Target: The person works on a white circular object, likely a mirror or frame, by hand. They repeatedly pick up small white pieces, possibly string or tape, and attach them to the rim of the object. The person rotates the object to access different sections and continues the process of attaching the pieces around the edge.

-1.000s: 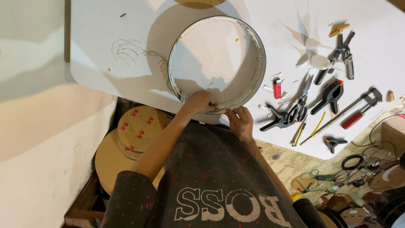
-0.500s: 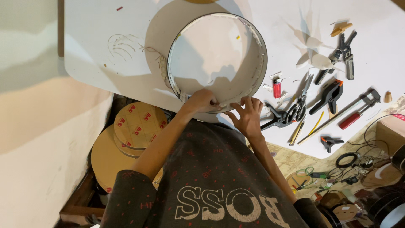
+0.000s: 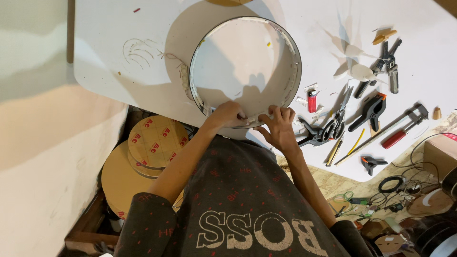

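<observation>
Left hand [image 3: 229,114] and right hand [image 3: 280,124] met at the near edge of a large round hoop [image 3: 290,52], a shallow ring with a dark outer face and a white inner lining. The left grip was closed, fingertips pinched on the rim; the right grip was half open, fingers [image 3: 281,113] spread and pressed against the outside of the same rim, just beside the left hand. The hoop lay flat on the white desk [image 3: 104,28], its near edge close to the desk's front border.

To the right of the hoop lay a small red lighter [image 3: 312,100]; beyond it, black-handled scissors [image 3: 337,123], a black spring clamp [image 3: 371,108], a second small clamp [image 3: 371,163] and a bar clamp with a red handle [image 3: 397,131]. Black pliers [image 3: 385,64] lay farther back. Below the desk's left front corner stood a stack of round brown discs [image 3: 154,140]. Coiled cables [image 3: 391,183] lay at the lower right.
</observation>
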